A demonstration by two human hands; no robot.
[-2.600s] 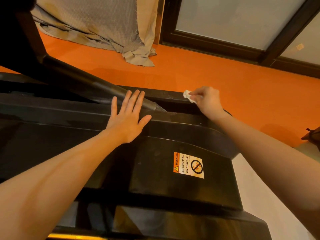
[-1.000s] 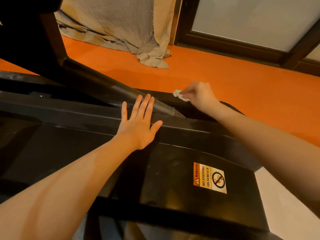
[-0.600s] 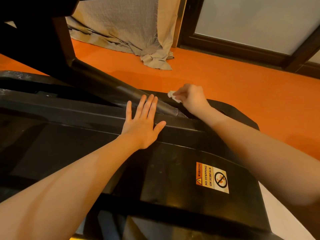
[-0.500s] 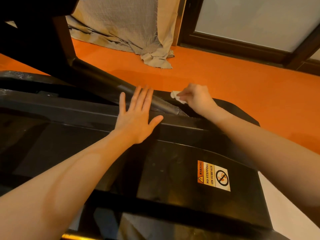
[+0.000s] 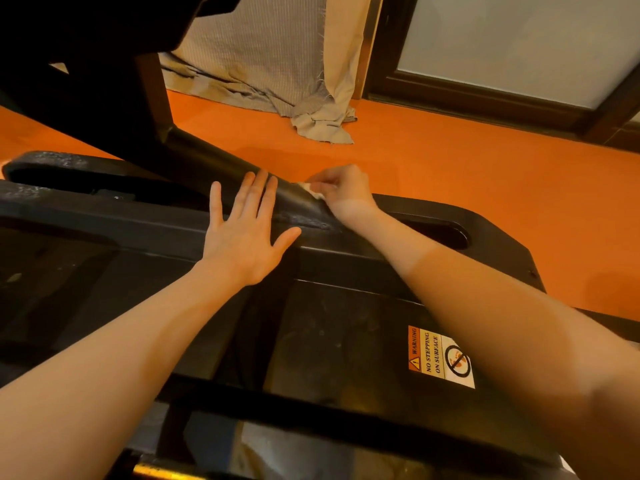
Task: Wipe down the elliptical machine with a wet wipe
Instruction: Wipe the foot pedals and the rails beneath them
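The black elliptical machine (image 5: 346, 334) fills the lower view, with a slanted black bar (image 5: 214, 164) rising to the upper left. My left hand (image 5: 246, 233) lies flat and open on the housing, fingertips against the bar's lower end. My right hand (image 5: 341, 192) pinches a small crumpled white wet wipe (image 5: 311, 191) and presses it on the bar where it meets the housing. Most of the wipe is hidden under my fingers.
An orange and white warning sticker (image 5: 440, 356) sits on the housing's top. Orange floor (image 5: 450, 174) lies beyond the machine. A beige curtain (image 5: 277, 64) pools on the floor at the back, next to a dark-framed glass door (image 5: 512, 46).
My right hand has slid the wipe leftward along the machine's far edge onto the bar's base. My left hand shifted slightly up toward the bar. The view moved a little.
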